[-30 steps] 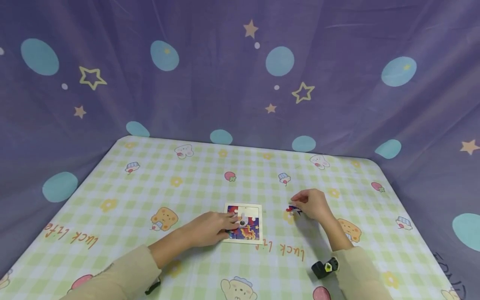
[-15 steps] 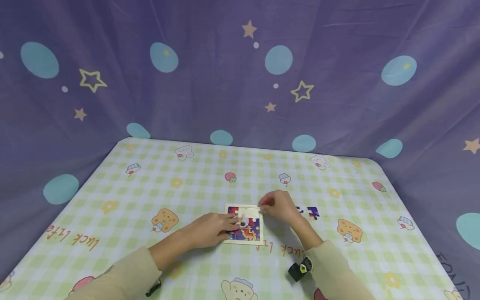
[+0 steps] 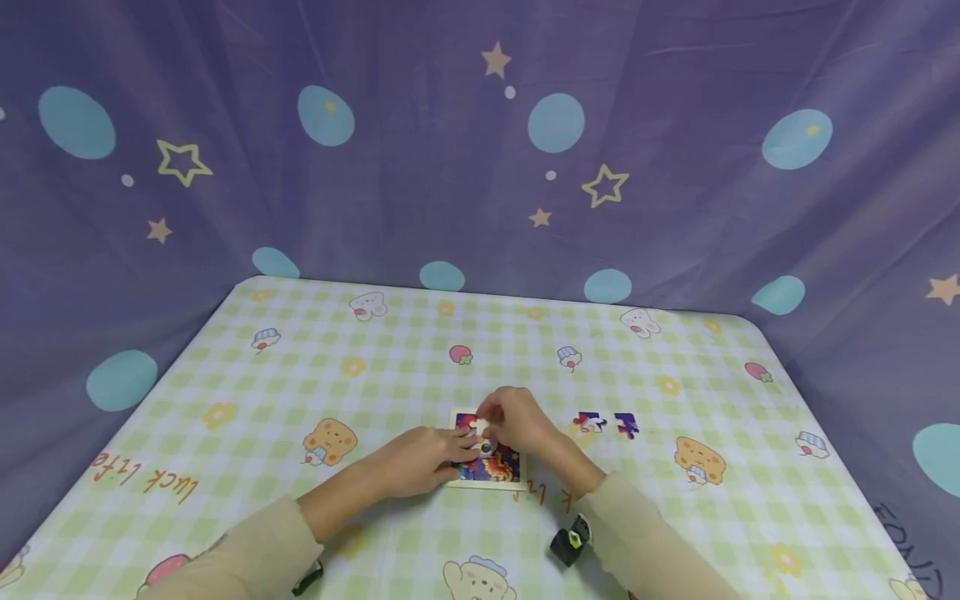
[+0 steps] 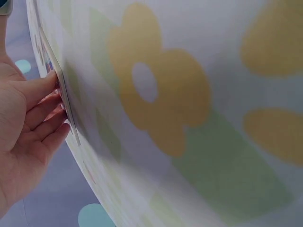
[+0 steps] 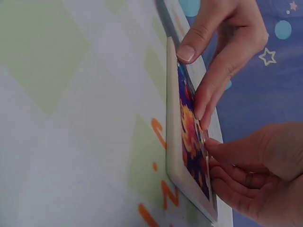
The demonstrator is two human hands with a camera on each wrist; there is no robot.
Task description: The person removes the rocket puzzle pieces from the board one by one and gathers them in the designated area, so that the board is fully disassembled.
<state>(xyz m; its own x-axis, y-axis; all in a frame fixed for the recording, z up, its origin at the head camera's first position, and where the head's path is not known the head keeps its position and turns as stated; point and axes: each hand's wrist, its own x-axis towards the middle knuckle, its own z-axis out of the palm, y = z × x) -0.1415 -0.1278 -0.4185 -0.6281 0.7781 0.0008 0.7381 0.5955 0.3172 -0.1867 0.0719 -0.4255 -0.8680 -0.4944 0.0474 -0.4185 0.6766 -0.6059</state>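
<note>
A small square jigsaw puzzle [image 3: 491, 473] in a cream frame lies on the table, mostly filled with a red, purple and orange picture. My left hand [image 3: 420, 458] rests on its left side, fingers fairly straight, thumb [image 5: 188, 51] at the frame's edge in the right wrist view. My right hand [image 3: 517, 421] is over the puzzle's upper right. Its thumb and fingers are drawn together in a pinch, seemingly round a puzzle piece that they almost wholly hide. A pale gap shows beside its fingertips. In the left wrist view, my left hand [image 4: 33, 109] touches the board.
Two loose puzzle pieces lie right of the frame: a red, white and purple piece [image 3: 589, 422] and a purple piece [image 3: 626, 425]. A green-checked cloth [image 3: 390, 533] covers the table. Behind rises a purple curtain [image 3: 450, 167] with stars.
My right hand has moved left from the loose pieces to the puzzle's upper right, uncovering two pieces on the cloth. My left hand has stayed on the puzzle.
</note>
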